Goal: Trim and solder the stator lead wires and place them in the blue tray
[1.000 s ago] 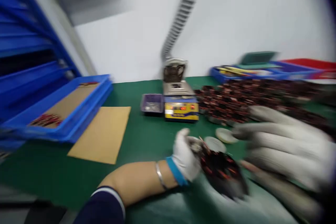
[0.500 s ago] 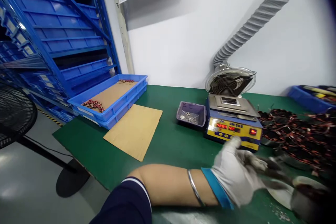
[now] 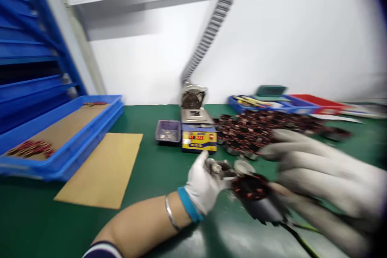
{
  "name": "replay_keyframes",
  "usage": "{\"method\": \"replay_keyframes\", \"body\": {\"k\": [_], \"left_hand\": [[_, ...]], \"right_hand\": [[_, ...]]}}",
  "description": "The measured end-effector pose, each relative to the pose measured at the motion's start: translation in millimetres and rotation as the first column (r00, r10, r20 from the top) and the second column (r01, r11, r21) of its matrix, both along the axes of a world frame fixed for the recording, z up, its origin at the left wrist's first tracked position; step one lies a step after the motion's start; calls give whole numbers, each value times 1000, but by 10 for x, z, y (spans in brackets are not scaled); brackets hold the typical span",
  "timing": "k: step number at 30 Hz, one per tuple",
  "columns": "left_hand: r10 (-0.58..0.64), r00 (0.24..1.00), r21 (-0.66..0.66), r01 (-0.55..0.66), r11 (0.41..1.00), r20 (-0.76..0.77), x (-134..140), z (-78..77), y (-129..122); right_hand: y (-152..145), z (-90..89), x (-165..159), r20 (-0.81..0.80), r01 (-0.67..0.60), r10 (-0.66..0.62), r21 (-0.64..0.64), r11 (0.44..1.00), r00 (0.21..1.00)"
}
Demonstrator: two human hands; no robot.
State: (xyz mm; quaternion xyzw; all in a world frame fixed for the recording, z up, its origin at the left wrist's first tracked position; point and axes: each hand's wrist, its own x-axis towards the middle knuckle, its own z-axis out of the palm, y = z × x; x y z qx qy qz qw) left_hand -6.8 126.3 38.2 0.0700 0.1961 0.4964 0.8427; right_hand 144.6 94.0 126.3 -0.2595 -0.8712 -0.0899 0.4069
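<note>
My left hand (image 3: pixel 207 181), in a white glove with dark-soiled fingertips, has curled fingers. One finger reaches the left rim of a motor stator (image 3: pixel 267 210) with copper windings. The stator is tilted, and dark and yellow-green wires trail from its lower end. My right hand (image 3: pixel 329 181), gloved too, is large and blurred at the right. Its fingers are stretched out and apart, and the thumb tip is close to the stator's right side; whether they touch I cannot tell. Just beyond the stator, a pale round piece (image 3: pixel 243 167) lies near my left fingertips.
A yellow-and-blue digital device (image 3: pixel 199 139) with a small fan (image 3: pixel 193 98) stands behind my left hand. Beside it sits a small purple bin (image 3: pixel 168 132) of metal bits. Many stators (image 3: pixel 256 129) are heaped to the right. Cardboard (image 3: pixel 102 169) and blue trays (image 3: pixel 116 107) lie left.
The view has swung right, so the bench appears further left. My right hand has come into sight beside the stator. My left hand keeps its curled shape near the stator.
</note>
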Motion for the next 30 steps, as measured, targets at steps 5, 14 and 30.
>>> {"method": "replay_keyframes", "body": {"k": [5, 14, 30], "left_hand": [[-489, 865, 78, 499, 863, -113, 92, -114, -233], [-209, 870, -28, 220, 975, -446, 130, -40, -368], [-235, 754, -198, 141, 970, -613, 233, -60, -407]], "right_hand": [[-170, 190, 38, 219, 82, -61, -89, 993, 974], [-207, -403, 547, -717, -162, -297, -496, 853, 631], [-604, -1355, 399, -497, -104, -491, -771, 628, 716]]}}
